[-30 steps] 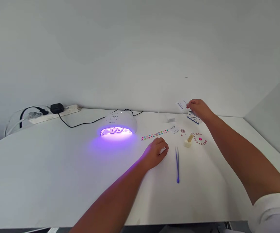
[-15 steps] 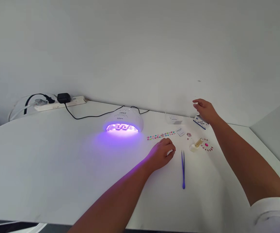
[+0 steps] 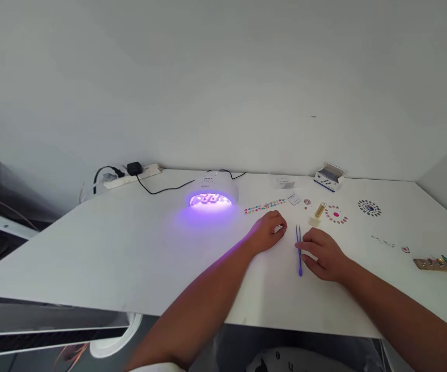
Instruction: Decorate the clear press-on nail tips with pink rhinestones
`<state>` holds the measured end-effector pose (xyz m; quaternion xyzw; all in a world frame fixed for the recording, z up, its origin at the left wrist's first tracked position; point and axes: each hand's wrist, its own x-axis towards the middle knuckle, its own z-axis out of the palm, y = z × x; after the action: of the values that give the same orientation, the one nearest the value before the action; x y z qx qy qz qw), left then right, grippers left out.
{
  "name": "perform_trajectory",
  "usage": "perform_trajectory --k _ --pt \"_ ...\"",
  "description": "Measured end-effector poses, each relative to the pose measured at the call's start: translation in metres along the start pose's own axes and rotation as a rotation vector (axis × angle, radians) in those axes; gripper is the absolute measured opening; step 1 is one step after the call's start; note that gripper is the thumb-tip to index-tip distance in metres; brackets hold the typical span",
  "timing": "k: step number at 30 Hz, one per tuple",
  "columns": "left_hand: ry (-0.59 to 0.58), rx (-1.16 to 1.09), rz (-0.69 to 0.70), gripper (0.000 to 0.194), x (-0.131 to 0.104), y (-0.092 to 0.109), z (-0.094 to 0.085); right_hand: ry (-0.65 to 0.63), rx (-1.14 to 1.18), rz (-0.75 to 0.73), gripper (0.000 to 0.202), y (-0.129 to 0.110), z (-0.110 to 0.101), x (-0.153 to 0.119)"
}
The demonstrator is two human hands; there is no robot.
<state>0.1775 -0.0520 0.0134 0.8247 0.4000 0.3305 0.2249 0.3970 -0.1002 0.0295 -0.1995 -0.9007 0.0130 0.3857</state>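
My left hand (image 3: pixel 267 232) rests on the white table (image 3: pixel 138 268), thumb and fingers pinched around something too small to make out. Just right of it lie blue tweezers (image 3: pixel 300 263), tips pointing to the wall. Over the tweezers, my right hand (image 3: pixel 322 254) has thumb and forefinger apart, the forefinger at the tweezers' shaft. Beyond the hands are a strip of colourful gems (image 3: pixel 265 206), a small white packet (image 3: pixel 294 199) and a gold-coloured bottle with a white cap (image 3: pixel 320 210). A ring of pink nail tips (image 3: pixel 336 214) lies beside the bottle.
A lit nail lamp (image 3: pixel 212 191) glows purple at centre, its cable running to a power strip (image 3: pixel 142 175). An opened Alcohol Pads box (image 3: pixel 330 178) stands by the wall. On the right are a ring of dark nail tips (image 3: pixel 369 207) and a wooden stand with colourful nails (image 3: pixel 436 265).
My right hand has come down from the Alcohol Pads box to the tweezers. My left hand stays pinched near the gem strip. The view has shifted, showing more of the table's right side.
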Motion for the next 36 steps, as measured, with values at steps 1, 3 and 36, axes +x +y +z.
perform_trajectory --k 1,3,36 --pt "0.002 0.005 -0.002 0.009 0.000 -0.001 0.000 -0.014 0.022 0.009 0.025 0.005 0.006 -0.005" --pt "0.006 0.013 -0.007 0.010 0.000 -0.001 0.000 -0.071 0.070 0.027 0.022 0.013 0.017 -0.012" --pt "0.037 -0.080 -0.107 0.007 0.004 -0.017 -0.010 -0.455 0.258 0.718 0.011 0.016 0.009 -0.006"
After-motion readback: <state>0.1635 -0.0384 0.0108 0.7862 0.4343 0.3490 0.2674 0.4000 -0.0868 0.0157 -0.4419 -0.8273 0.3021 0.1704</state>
